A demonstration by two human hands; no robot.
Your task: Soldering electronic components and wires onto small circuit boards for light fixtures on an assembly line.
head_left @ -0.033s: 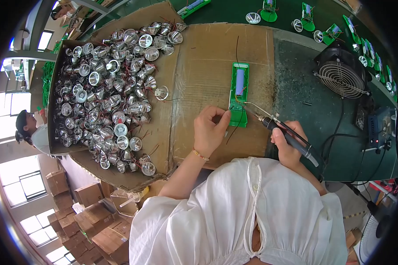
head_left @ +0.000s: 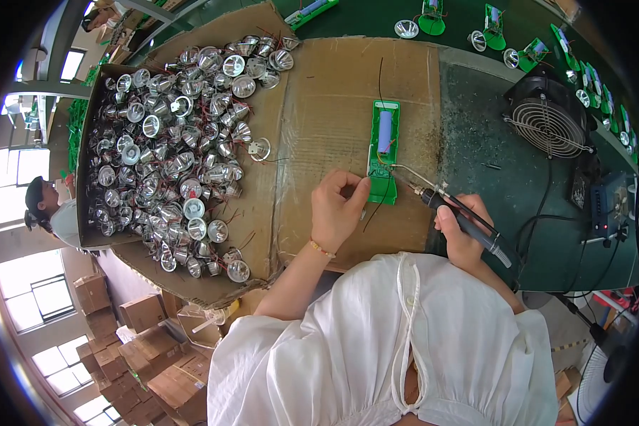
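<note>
A green plastic casing (head_left: 376, 128) lies upright in front of me on cardboard, with a purple cylindrical battery cell (head_left: 385, 133) in its upper half. Below the cell sits a small green circuit board (head_left: 380, 172) with thin wires. My left hand (head_left: 341, 202) is at the casing's lower left edge, thumb and forefinger pinched together; what lies between them is too small to make out. In my right hand (head_left: 465, 231) is a soldering iron (head_left: 468, 226) with a curved metal feed tube, its tip pointing at the board from the right. Dark wires stick out above and below the casing.
On the left, a cardboard box (head_left: 92, 163) holds many silver reflector cups (head_left: 184, 163) with wires. One loose reflector (head_left: 260, 149) lies beside them. To the right stand a fan (head_left: 547, 124) and a blue control box (head_left: 609, 206) with cables. Similar casings (head_left: 494, 27) line the far edge.
</note>
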